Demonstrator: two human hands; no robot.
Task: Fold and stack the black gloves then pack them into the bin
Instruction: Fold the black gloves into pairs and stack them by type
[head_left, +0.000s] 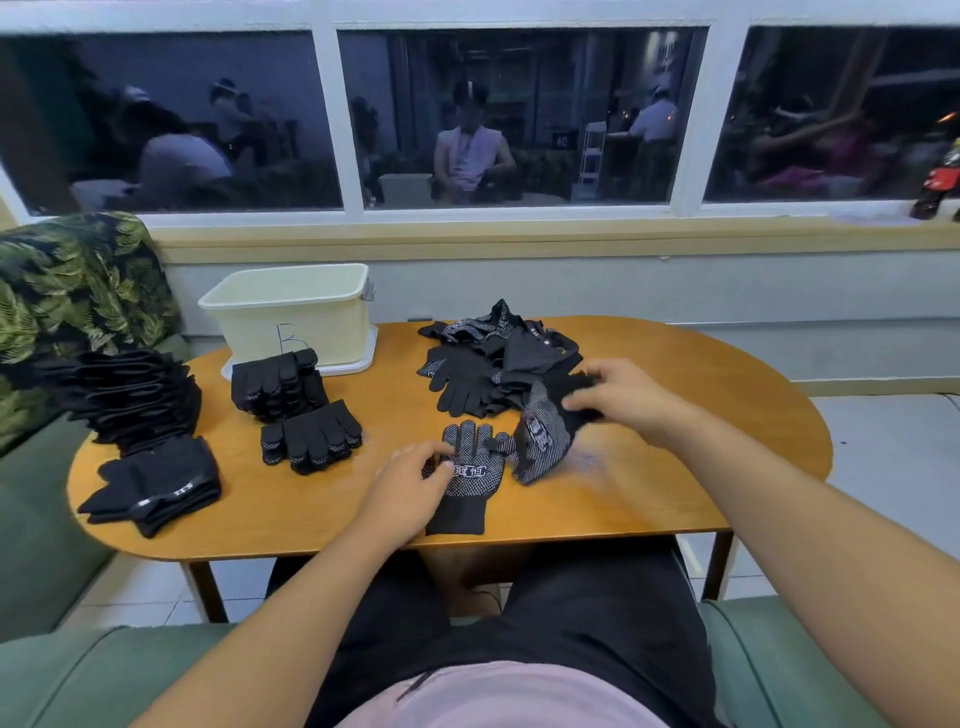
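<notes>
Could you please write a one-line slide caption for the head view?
Left hand rests on a dotted black glove flat on the table while right hand holds a second glove.

On the wooden table (727, 374), a dotted glove (467, 486) lay flat at the near edge, cuff toward the person. The left hand (415, 486) rested on its palm side with relaxed fingers. The right hand (618, 395) gripped a second glove (545, 441), which hung tilted and blurred just beside the first. A loose glove pile (488, 364) sat toward the far edge. A cream bin (296, 312) stood at the far left, with folded stacks (280, 387) before it and a larger stack (135, 400) overhanging the left edge.
</notes>
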